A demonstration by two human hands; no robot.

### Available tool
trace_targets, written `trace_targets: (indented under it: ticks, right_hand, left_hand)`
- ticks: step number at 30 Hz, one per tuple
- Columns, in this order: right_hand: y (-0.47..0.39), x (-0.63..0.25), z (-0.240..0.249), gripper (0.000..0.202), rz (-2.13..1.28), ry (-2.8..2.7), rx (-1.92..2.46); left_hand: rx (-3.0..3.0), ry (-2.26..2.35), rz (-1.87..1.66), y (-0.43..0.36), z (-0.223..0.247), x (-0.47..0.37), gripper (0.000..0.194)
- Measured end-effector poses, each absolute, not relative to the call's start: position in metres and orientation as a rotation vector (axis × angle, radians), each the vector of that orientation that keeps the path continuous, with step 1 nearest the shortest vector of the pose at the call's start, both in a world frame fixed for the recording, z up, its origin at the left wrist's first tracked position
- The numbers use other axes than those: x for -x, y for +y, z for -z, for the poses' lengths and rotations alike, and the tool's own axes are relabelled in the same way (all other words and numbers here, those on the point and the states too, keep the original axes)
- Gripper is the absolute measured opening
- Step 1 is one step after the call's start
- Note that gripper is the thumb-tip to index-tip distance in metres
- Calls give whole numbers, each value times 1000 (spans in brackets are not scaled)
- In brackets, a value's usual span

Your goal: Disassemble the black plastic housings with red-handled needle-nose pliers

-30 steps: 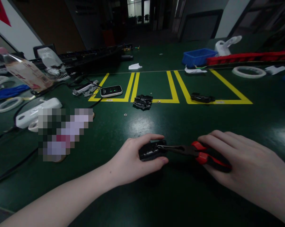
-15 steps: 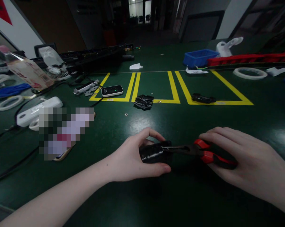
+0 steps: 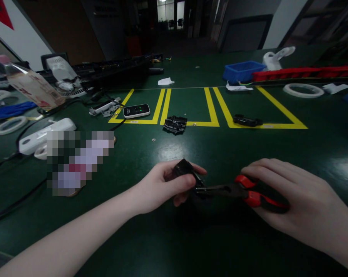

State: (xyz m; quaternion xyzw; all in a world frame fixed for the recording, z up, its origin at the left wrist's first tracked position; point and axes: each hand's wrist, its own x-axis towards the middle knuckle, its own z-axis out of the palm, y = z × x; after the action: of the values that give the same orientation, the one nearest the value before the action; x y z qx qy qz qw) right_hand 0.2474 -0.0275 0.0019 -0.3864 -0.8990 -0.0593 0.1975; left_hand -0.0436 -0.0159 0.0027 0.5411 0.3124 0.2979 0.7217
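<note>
Between thumb and fingers, my left hand (image 3: 165,184) grips a small black plastic part (image 3: 184,167), tilted with one end up. My right hand (image 3: 292,196) is wrapped round the handles of red-and-black needle-nose pliers (image 3: 231,190). The plier jaws point left and meet the part's lower right side, at a small shiny metal piece (image 3: 202,189). Whether the jaws clamp that piece I cannot tell. Beyond my hands lie a cluster of black parts (image 3: 174,125) and another black part (image 3: 247,120), both across yellow tape lines.
A black-and-white device (image 3: 136,111) with a green light sits on the green table (image 3: 139,154). To the left are a blurred phone (image 3: 84,165), a white power strip (image 3: 47,134) and a bottle (image 3: 32,84). Farther back stand a blue bin (image 3: 243,72) and a tape roll (image 3: 303,90).
My left hand has turned the black part, so one end now points up and my thumb lies over it. The plier tips have dropped slightly and remain at the part.
</note>
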Motion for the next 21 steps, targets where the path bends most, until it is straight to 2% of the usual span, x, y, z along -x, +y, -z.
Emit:
trace_targets:
  ticks: [7,11,16,21]
  right_hand:
    - [-29,-246,0,37,150,-2522,1137]
    - [-32,-245,0,37,103,-2512,1113]
    - [-33,-242,4,38,16,-2512,1129]
    - [-33,-240,7,41,33,-2532,1117]
  left_hand:
    - [-1263,744,-648,-25,-5,41,57]
    - [-1369,870,-530,-29,-15,38,90]
    - [-1574,1048,-538,-29,-19,33,73]
    - [-1667,1114,-512,-30,-20,32,77]
